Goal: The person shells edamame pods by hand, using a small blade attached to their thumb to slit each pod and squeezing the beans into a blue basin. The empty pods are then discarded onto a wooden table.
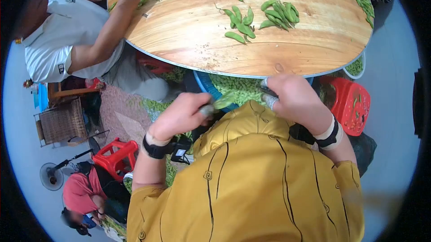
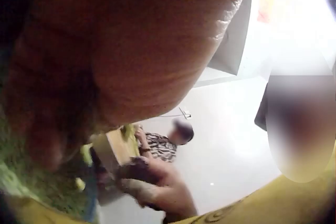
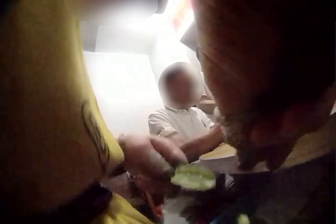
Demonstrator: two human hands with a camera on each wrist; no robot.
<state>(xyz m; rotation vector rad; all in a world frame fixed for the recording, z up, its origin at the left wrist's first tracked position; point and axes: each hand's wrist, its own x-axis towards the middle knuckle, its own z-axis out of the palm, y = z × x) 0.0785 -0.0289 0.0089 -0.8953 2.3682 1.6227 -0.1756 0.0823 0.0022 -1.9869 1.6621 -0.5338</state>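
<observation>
My left hand (image 1: 177, 115) pinches a green soybean pod (image 1: 224, 100) between thumb and finger above a blue basin (image 1: 204, 85). In the right wrist view the pod (image 3: 194, 176) sticks out from the fingertips, slightly blurred. Shelled green beans (image 1: 242, 84) fill the basin, partly covered by the table edge. My right hand (image 1: 298, 96) is over the basin's right side, with thumb and forefinger apart and no pod showing between them. Greyish wraps (image 1: 269, 100) cover fingertips on both hands.
Ahead is a round wooden table (image 1: 179, 35) with piles of pods (image 1: 280, 14). A person in a white shirt (image 1: 76, 22) sits at the left. A red stool (image 1: 352, 105) and a white bowl of beans (image 1: 356, 67) are at the right; another red stool (image 1: 116, 154) stands left.
</observation>
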